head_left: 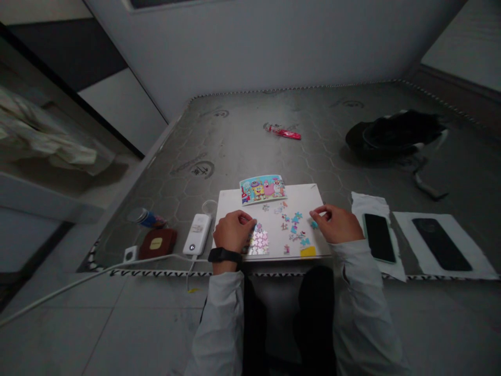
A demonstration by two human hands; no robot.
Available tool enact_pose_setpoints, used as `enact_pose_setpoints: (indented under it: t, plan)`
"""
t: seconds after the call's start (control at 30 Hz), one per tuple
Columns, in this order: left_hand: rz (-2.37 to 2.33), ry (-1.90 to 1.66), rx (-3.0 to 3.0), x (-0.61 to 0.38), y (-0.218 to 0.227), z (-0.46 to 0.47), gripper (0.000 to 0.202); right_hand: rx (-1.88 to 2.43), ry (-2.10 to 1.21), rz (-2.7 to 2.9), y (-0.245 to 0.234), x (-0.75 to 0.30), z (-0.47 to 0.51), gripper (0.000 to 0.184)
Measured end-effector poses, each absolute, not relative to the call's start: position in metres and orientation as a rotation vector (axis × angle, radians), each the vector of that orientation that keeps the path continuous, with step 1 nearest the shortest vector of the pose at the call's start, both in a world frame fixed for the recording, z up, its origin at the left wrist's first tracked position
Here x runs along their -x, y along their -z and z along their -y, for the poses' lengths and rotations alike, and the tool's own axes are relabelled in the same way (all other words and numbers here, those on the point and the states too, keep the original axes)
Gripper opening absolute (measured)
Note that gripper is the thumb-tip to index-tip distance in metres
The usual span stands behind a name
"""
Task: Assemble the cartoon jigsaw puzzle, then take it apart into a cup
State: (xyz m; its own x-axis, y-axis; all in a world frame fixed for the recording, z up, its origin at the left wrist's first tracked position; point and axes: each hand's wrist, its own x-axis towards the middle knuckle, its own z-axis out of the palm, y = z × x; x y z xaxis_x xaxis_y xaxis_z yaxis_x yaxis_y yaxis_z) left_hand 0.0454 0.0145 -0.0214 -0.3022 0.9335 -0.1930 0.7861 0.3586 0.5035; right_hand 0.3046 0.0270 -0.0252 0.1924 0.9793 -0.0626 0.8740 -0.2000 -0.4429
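A white board [227, 198] lies before me with jigsaw pieces on it. Its lower left part carries a joined block of puzzle pieces [259, 243]. My left hand [234, 232], wearing a black wristband, is over that block's left side, its fingers pinched on a small bluish puzzle piece [255, 222]. Several loose turquoise pieces [295, 218] are scattered right of the block. At the board's right edge my right hand [338, 223] has its fingers closed in a pinch; whatever is between them is too small to make out. A turquoise piece [313, 225] shows just below those fingertips.
A cartoon picture card [263, 189] leans at the board's back edge. Left stand a white power bank [198, 234], a brown case [157, 244] and a can [145, 217]. Phones [379, 237] lie right. Farther back are a red packet [285, 132] and a black bag [395, 134].
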Motion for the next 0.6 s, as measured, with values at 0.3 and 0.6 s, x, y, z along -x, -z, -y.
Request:
enact_pose_setpoints:
  t: [0.3,0.6]
  plan:
    - [-2.235,-0.439,-1.498,-0.045,0.02,-0.015,0.021,2.117,-0.532,1.832,0.024,-0.281,-0.027,0.017]
    - [-2.209,-0.46,-1.523,-0.045,0.022,-0.015,0.021,2.066,-0.565,1.969,0.03,-0.255,-0.026,0.01]
